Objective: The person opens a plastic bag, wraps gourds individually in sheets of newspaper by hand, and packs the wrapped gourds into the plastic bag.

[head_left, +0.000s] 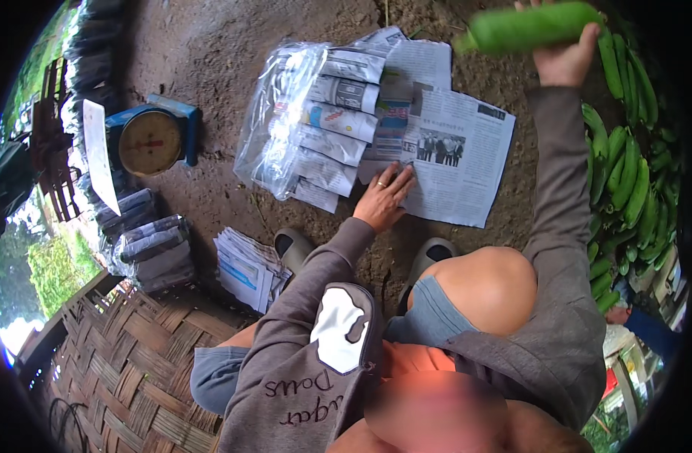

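Note:
My right hand (567, 62) grips a long green gourd-like vegetable (535, 28) at the upper right, above the earth floor; motion blurs it. My left hand (384, 195), with a ring on one finger, lies with its fingers spread on the lower left edge of a flat newspaper sheet (459, 158). Another newspaper sheet (425, 62) is partly under that one. Just left of these, a clear plastic bag (284, 119) lies on its side, with several newspaper-wrapped rolls (340, 122) stacked in it. Their ends stick out of its mouth, towards the sheets.
Many green vegetables (629, 175) are heaped along the right. A blue dial scale (151, 139) stands at the left, near packed plastic bags (153, 249). A stack of folded newspaper (250, 269) lies by my left foot. Woven bamboo (136, 362) fills the lower left. Another person's arm (651, 328) shows far right.

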Tool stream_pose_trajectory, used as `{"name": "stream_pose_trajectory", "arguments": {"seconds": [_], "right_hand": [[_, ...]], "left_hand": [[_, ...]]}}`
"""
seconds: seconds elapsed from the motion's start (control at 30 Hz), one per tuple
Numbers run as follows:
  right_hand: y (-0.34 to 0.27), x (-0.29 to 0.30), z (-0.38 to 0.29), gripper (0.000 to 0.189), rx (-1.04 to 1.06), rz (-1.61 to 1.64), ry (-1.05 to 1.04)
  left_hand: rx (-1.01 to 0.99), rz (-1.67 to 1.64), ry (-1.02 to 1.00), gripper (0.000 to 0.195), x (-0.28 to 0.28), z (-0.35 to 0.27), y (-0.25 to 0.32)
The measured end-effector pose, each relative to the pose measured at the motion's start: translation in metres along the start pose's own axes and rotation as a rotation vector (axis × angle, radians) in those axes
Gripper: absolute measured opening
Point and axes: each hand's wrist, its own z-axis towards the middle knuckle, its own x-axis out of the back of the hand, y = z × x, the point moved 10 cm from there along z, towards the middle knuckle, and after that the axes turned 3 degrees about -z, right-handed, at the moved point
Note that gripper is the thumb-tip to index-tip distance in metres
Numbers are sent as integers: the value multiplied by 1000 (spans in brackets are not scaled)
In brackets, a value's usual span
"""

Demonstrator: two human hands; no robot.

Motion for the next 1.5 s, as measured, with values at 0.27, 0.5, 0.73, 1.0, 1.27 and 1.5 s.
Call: {"name": "stream_pose_trajectory", "arguments": {"seconds": [0.27, 0.5, 0.73, 1.0, 1.27, 1.5], "right_hand": [[93, 14, -197, 62, -49, -1483, -684], [104, 15, -266, 72, 265, -1777, -868], [79, 64, -349, 43, 160, -1581, -929], [79, 119, -351, 45, 43, -1797, -893], [53, 97, -329, 23, 46, -1592, -771], [60, 85, -322, 10, -15, -1550, -833]], "left_hand": [[57, -33, 67, 82, 0, -3, 13], [176, -129, 161, 71, 3, -15, 13], [649, -763, 279, 53, -21, -27, 5], [953, -1493, 140, 26, -62, -28, 8], [1032, -1597, 77, 23, -74, -32, 2], [309, -497, 500, 48, 55, -20, 28]]}}
